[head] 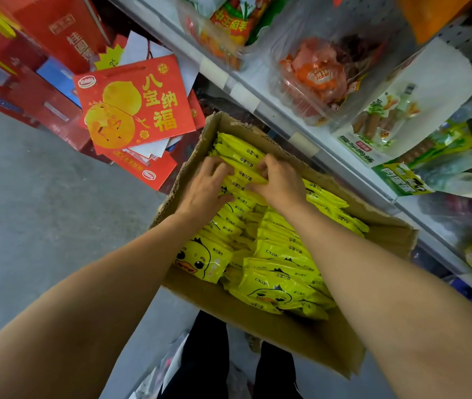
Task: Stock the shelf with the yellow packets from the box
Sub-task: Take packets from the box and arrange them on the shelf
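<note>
1. Both hands are down in the cardboard box, working at the far end of the yellow packets. The left hand has its fingers curled onto the tops of a row of packets, and the right hand pinches the same bunch from the other side, so each hand is closed on packets rather than lying loose.

2. The two-sided hold makes sense: the packets stand on edge, packed tight in rows, and squeezing a bunch between both hands looks like the way to lift several at once without them fanning out.

3. The packets are all in the box as far as I can see; none shows on the shelf yet. The box sits on the floor just beside the shelf's lower edge, near the person's legs, so the carry should be short.

4. A few packets at the near end lie flat, showing a duck face (these look looser and easier to take later).

5. The shelf to the right already holds clear tubs of red snacks, a white sausage pack and green bags; where the free space is, I cannot tell.

6. To the left, red gift boxes lean in a stack right by the box's far corner. They crowd that side, and the box's raised flap may catch a wrist on the way up.
</note>
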The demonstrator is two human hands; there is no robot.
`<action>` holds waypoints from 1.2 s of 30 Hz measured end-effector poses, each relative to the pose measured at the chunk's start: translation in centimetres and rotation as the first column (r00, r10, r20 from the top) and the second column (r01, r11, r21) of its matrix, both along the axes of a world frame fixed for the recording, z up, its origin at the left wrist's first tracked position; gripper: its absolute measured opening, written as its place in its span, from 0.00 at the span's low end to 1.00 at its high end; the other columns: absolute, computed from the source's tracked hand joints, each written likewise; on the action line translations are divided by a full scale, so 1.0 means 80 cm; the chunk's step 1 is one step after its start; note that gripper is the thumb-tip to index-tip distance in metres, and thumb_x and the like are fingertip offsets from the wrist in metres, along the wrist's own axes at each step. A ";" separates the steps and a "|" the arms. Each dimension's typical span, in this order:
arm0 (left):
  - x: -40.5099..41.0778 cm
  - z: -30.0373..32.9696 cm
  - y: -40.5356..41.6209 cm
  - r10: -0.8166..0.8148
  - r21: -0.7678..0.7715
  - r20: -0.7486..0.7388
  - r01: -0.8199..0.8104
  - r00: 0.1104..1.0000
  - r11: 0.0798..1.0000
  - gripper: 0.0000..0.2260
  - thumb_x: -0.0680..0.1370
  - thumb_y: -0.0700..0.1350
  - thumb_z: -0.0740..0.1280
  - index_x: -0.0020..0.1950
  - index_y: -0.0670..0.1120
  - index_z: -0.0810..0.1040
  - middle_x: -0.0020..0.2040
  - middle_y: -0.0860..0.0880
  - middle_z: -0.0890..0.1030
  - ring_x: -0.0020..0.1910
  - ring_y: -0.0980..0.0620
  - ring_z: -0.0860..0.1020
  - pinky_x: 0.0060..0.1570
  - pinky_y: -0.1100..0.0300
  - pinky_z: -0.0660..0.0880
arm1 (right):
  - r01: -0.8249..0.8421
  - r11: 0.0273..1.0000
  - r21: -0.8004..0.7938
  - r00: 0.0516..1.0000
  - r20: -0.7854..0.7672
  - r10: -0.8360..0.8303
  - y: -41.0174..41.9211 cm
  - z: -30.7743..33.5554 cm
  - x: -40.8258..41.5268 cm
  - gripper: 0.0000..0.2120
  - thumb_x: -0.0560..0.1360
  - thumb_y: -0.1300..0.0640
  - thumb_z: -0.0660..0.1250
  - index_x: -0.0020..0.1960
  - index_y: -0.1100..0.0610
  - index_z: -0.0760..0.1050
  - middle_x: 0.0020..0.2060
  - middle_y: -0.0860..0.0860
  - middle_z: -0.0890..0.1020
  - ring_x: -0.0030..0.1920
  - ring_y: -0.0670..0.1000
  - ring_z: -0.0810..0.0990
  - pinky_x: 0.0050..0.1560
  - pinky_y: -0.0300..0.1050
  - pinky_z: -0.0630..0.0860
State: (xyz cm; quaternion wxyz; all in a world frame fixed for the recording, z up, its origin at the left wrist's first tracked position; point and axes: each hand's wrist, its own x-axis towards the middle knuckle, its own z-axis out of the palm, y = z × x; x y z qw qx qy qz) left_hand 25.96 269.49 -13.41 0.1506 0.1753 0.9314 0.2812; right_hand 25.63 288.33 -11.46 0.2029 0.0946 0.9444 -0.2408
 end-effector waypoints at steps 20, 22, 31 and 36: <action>-0.014 0.029 0.014 -0.036 -0.142 -0.171 0.011 0.985 0.990 0.09 0.68 0.52 0.76 0.45 0.52 0.83 0.53 0.50 0.76 0.55 0.45 0.71 0.54 0.50 0.67 | 0.064 0.995 -0.073 0.997 0.041 -0.061 0.010 0.015 0.002 0.10 0.78 0.50 0.67 0.46 0.57 0.80 0.43 0.56 0.83 0.46 0.58 0.79 0.44 0.48 0.73; -0.011 0.044 0.010 -0.034 -0.098 -0.158 0.019 0.987 0.995 0.10 0.68 0.53 0.75 0.45 0.50 0.83 0.51 0.50 0.78 0.53 0.45 0.72 0.53 0.51 0.68 | 0.057 0.993 -0.106 0.997 0.066 -0.050 0.013 0.025 0.007 0.08 0.79 0.51 0.67 0.45 0.56 0.77 0.41 0.55 0.81 0.44 0.59 0.78 0.43 0.49 0.71; 0.019 0.130 0.016 -0.085 0.062 0.283 0.070 0.955 0.996 0.07 0.79 0.48 0.67 0.49 0.46 0.73 0.41 0.47 0.78 0.43 0.44 0.75 0.41 0.53 0.71 | 0.119 0.974 -0.194 0.993 0.038 -0.113 0.055 0.103 0.043 0.13 0.84 0.52 0.55 0.64 0.57 0.70 0.58 0.59 0.78 0.57 0.59 0.76 0.50 0.48 0.70; 0.045 0.194 0.056 -0.031 0.102 0.389 -0.009 0.921 0.995 0.05 0.80 0.48 0.64 0.47 0.49 0.70 0.37 0.51 0.73 0.41 0.49 0.70 0.38 0.56 0.66 | 0.207 0.943 -0.262 0.973 -0.045 -0.227 0.107 0.172 0.065 0.15 0.83 0.51 0.58 0.62 0.61 0.73 0.58 0.59 0.79 0.58 0.59 0.76 0.49 0.48 0.70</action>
